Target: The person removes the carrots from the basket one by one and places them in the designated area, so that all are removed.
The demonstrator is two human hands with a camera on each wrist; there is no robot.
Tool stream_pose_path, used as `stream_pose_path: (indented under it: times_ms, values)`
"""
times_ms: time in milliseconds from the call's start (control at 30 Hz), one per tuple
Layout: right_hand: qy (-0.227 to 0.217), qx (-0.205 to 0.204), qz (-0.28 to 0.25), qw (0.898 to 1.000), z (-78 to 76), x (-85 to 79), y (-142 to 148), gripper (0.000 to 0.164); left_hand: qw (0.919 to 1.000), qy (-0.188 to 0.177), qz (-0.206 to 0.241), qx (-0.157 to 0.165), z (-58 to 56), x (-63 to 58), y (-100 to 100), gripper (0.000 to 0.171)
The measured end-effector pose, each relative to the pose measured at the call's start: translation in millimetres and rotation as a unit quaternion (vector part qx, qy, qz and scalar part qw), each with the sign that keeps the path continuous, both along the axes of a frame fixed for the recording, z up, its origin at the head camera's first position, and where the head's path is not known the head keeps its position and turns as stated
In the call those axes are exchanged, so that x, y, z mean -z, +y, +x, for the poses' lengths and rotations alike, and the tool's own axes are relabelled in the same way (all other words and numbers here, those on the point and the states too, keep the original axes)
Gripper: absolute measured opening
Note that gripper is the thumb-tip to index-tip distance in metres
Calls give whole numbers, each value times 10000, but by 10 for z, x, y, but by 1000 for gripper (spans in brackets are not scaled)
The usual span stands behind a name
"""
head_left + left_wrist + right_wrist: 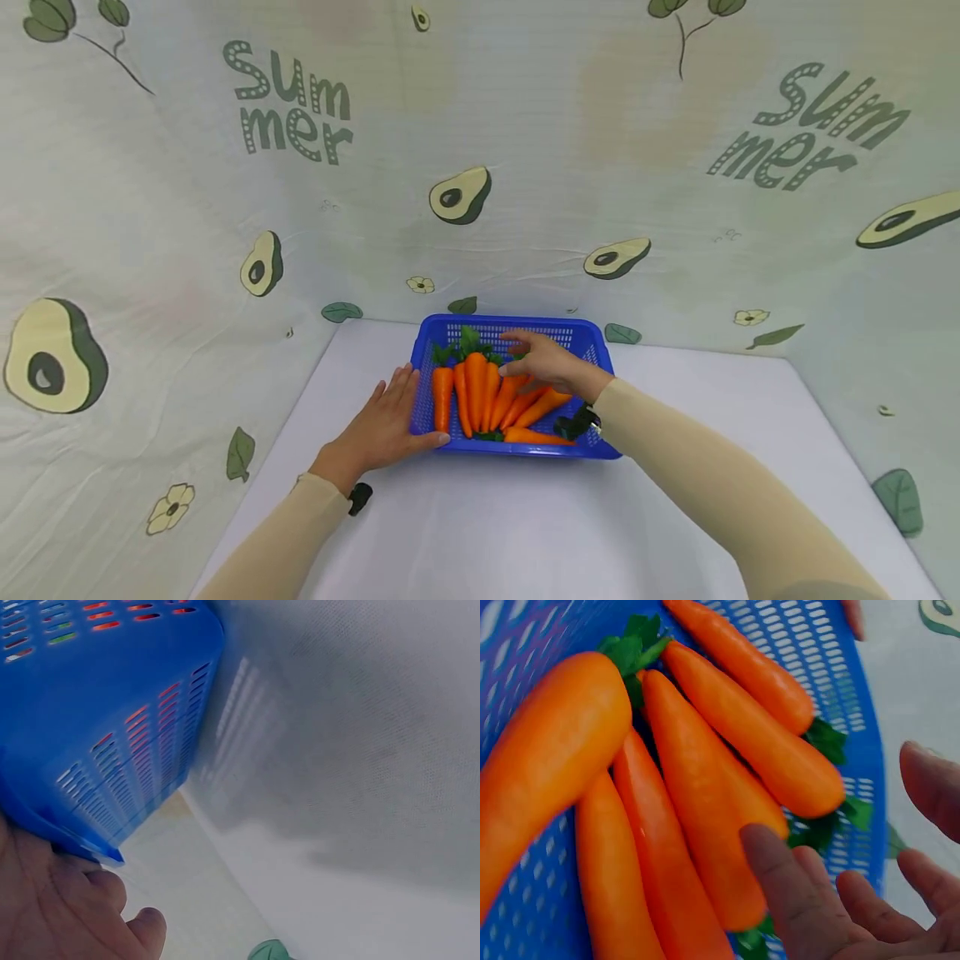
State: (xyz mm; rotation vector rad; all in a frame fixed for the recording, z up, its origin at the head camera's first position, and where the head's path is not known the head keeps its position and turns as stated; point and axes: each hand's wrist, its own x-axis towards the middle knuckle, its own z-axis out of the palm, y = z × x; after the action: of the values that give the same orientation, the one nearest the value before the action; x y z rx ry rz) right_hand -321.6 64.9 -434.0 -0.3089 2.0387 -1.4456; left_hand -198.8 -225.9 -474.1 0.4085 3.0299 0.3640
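Observation:
Orange carrots (477,392) with green leafy tops (469,340) lie side by side in a blue perforated plastic basket (517,321). One carrot (536,436) lies crosswise along the front of the basket. My left hand (378,427) rests at the basket's left rim, fingers straight and thumb stretched along the front corner. In the left wrist view, its palm (60,907) lies against the rim beside the slotted wall (90,727). Over the carrots is my right hand (553,365), its fingers spread and holding nothing. The right wrist view has a fingertip (759,838) overlapping a carrot (697,802).
The basket stands at the far side of a white table (480,533). Behind it hangs a pale cloth (525,133) printed with avocados, leaves and lettering, which also runs along both sides. A dark wrist device (576,423) on my right arm overlaps the basket's right side.

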Motion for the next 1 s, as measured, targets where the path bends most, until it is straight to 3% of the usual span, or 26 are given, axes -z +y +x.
stream_pose_path:
  times_ms: [167,333,733,1000]
  values:
    - [-578,270,-213,9977,-79,144,-136,74,10000,-76,-27,-49,-14,7,18,127]
    - [-615,400,-37,9973,-93,227,-272,74,9999,-79,-115,-54,-24,9,24,126]
    - [86,365,695,9969,-84,282,-582,81,9998,-34,-161,-100,-19,3,-6,127]
    - [924,253,1559,9831,-14,333,-690,95,9998,-120,-139,-105,-7,-10,17,127]
